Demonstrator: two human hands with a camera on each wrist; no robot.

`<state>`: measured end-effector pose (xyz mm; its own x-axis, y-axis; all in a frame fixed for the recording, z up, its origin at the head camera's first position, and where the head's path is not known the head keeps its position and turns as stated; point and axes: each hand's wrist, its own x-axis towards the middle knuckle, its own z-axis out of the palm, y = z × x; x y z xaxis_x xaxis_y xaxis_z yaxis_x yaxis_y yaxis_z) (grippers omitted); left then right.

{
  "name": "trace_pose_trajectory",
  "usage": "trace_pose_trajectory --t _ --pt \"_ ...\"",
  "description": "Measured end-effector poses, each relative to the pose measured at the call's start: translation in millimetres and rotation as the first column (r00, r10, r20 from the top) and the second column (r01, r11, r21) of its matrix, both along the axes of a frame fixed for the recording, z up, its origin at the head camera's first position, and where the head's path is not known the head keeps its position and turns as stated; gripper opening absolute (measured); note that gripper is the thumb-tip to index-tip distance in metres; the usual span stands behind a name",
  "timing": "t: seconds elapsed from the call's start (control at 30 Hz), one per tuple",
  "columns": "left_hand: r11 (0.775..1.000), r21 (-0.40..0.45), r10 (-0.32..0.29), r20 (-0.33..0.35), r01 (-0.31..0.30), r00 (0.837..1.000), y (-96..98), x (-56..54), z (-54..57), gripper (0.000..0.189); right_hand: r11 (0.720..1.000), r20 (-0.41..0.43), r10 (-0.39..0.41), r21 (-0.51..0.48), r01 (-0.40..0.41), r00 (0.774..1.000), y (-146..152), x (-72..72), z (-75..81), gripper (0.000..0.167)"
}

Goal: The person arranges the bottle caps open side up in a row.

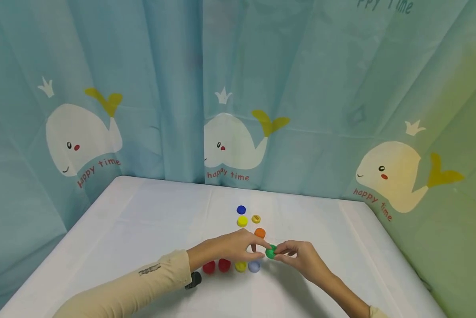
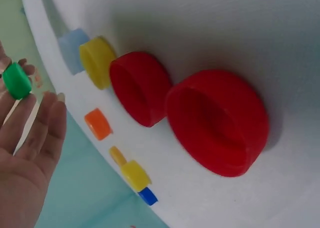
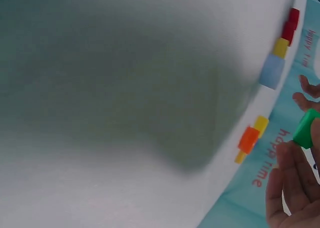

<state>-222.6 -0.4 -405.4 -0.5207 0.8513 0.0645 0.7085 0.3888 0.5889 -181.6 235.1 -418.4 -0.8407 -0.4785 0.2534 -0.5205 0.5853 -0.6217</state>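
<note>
My right hand [image 1: 305,260] pinches a green bottle cap [image 1: 271,252] between thumb and fingers, above the white table. From the left, my left hand [image 1: 238,245] reaches toward that cap, its index finger extended to the cap's edge and its thumb apart below. Whether the fingertip touches the cap I cannot tell. The left wrist view shows the green cap [image 2: 17,81] beyond the left hand's fingers. Under the left hand is a row of caps: two red caps [image 2: 217,123], a yellow cap [image 2: 97,63] and a light blue cap [image 2: 74,50].
Farther back on the table [image 1: 154,221] lie an orange cap [image 1: 260,232], a small golden cap [image 1: 256,218], a bright yellow cap [image 1: 242,221] and a dark blue cap [image 1: 241,210]. A black object [image 1: 194,280] shows beside the left sleeve. A whale-printed curtain [image 1: 317,110] hangs behind.
</note>
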Motion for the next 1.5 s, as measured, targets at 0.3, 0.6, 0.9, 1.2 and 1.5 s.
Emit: trace_pose_trajectory --t 0.3,0.6,0.9,1.2,1.5 --pt "0.975 -0.214 -0.04 0.089 0.058 0.995 -0.4 -1.8 -4.3 0.063 0.986 0.029 0.058 0.158 -0.061 0.998 -3 -1.2 -7.6 0.005" --pt "0.963 -0.264 -0.046 0.01 0.048 0.999 -2.0 0.1 -9.3 0.059 0.973 0.022 0.088 0.211 -0.091 0.996 -9 -1.4 -12.8 0.007" --pt "0.956 -0.29 -0.046 -0.006 0.042 0.999 1.2 1.0 -12.0 0.054 0.958 0.032 0.083 0.272 -0.088 0.996 -12 -1.7 -16.8 0.009" --pt "0.945 -0.326 -0.045 -0.001 0.042 0.999 5.4 1.3 -19.1 0.051 0.95 0.068 0.111 0.286 -0.126 0.992 -11 -2.9 -18.5 0.009" --pt "0.949 -0.312 -0.04 0.022 0.045 0.999 5.8 1.7 -20.8 0.052 0.934 0.046 0.126 0.331 -0.134 0.991 -11 -2.0 -15.6 0.009"
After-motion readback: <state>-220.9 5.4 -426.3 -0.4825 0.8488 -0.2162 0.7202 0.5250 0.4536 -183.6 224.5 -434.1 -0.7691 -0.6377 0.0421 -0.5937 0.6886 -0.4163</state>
